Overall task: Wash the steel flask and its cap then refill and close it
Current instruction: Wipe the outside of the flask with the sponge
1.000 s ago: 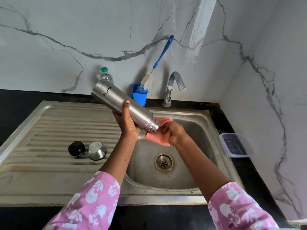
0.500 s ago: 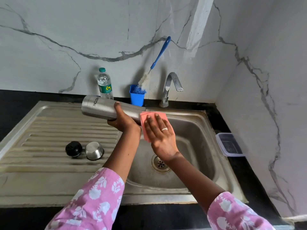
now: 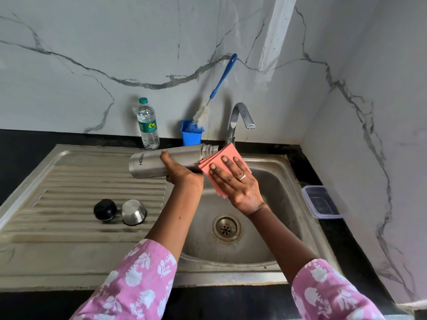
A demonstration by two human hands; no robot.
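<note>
Steel flask [image 3: 175,159]: it is being held level in the air, just left of the tap [image 3: 240,121] and lower than its spout. The open threaded mouth is pointing toward the tap's base.

Left hand [image 3: 182,172]: its grip is wrapping the flask's mid-body from beneath, with the thumb lying over the top.

Right hand [image 3: 235,183]: its grip is open. The fingers are lying straight and spread, pressing a folded pink cloth [image 3: 227,155] flat against the flask's neck end. No water is showing at the tap's spout.

Black stopper [image 3: 105,209] and steel cup cap [image 3: 133,212]: they are lying side by side on the drainboard [image 3: 69,185], well left of the tap and nearer the person. Neither hand is touching them.

Assessment: the step in hand appears to be the wiping of the flask's outer wall near the neck.

Recommendations:
- Turn the flask with the left grip while the cloth is passing over it, so no strip is missed.
- Curl the right fingers so the cloth is wrapping the threads, where residue is likely collecting. A flat palm is reaching only one face.
- Wet steel is likely slippery, so hold the flask low over the basin beneath the tap.
- The bottle brush [image 3: 221,82], standing just left of the tap, is probably better suited to the interior.
</note>
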